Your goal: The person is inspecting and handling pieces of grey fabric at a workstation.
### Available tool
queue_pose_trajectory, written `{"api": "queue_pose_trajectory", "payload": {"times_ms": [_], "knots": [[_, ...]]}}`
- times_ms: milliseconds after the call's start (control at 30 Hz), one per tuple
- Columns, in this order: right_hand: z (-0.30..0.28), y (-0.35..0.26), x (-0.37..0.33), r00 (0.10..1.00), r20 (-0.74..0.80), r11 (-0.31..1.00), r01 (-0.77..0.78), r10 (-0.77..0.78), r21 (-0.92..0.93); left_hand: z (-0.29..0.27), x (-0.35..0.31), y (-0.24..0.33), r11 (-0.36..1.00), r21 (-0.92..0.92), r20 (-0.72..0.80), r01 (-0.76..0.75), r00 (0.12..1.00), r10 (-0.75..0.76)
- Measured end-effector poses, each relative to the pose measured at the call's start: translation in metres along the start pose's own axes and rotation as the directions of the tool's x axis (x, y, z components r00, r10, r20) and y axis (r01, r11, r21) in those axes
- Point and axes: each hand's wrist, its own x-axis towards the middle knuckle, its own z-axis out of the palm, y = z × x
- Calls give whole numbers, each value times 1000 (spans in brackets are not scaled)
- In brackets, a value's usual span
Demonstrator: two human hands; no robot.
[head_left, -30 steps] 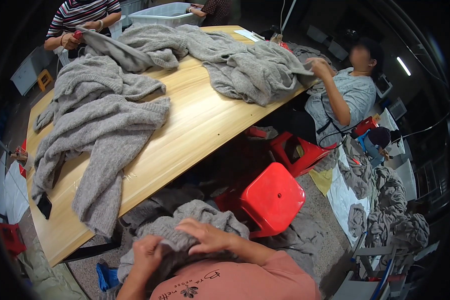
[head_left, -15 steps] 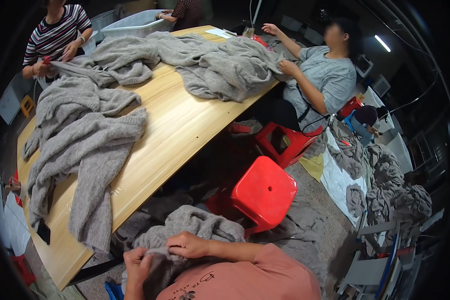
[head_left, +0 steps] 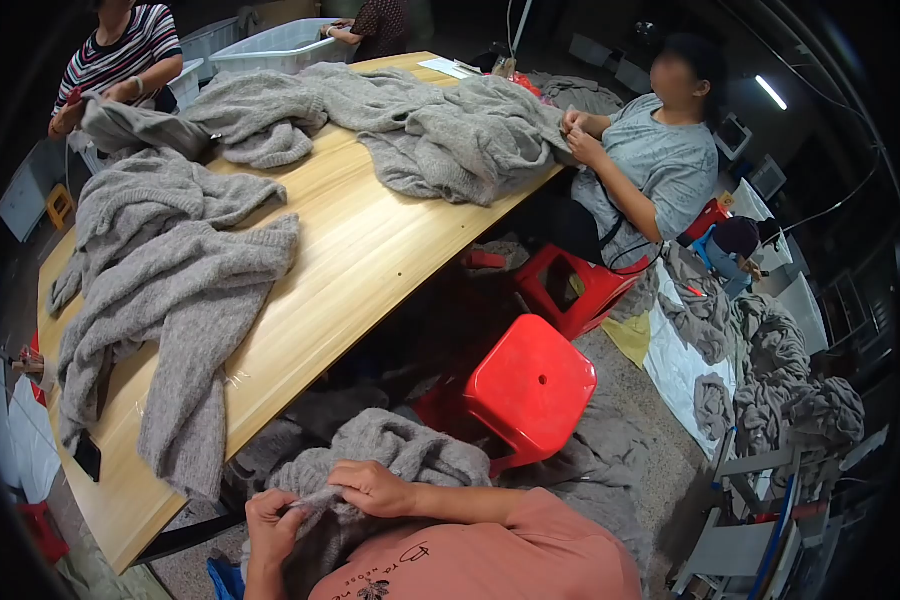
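A grey knitted sweater (head_left: 390, 455) lies bunched on my lap at the bottom of the head view. My left hand (head_left: 273, 520) pinches a fold of it near its lower edge. My right hand (head_left: 370, 488) grips the same fold just to the right, fingers curled over the knit. Both hands are close together, below the front edge of the long wooden table (head_left: 370, 250).
Grey sweaters (head_left: 170, 290) are piled on the table's left and far end (head_left: 440, 130). A seated person (head_left: 650, 160) at the right handles one; another person in a striped top (head_left: 120, 60) works at the far left. Red stools (head_left: 530, 385) stand on the floor, more grey knitwear (head_left: 770, 380) lies right.
The view has tilted, so the table and people sit higher and larger. My hands have drawn together on the sweater fold in my lap.
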Motion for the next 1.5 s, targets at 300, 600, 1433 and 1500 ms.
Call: {"api": "queue_pose_trajectory", "payload": {"times_ms": [300,600,1433,1500], "knots": [[0,-14,10,990,138,998,28,-20,-56,26,-6,9,958,-249,-77,143,983,-167],[20,-9,-9,991,45,992,125,-124,-9,30,-24,12,827,-402,115,393,918,-380],[-35,-42,-9,886,-18,816,418,-463,-400,18,8,33,381,-889,30,254,862,-506],[-31,-44,-6,885,45,821,447,-463,-356,23,12,39,350,-901,61,258,873,-484]]}}
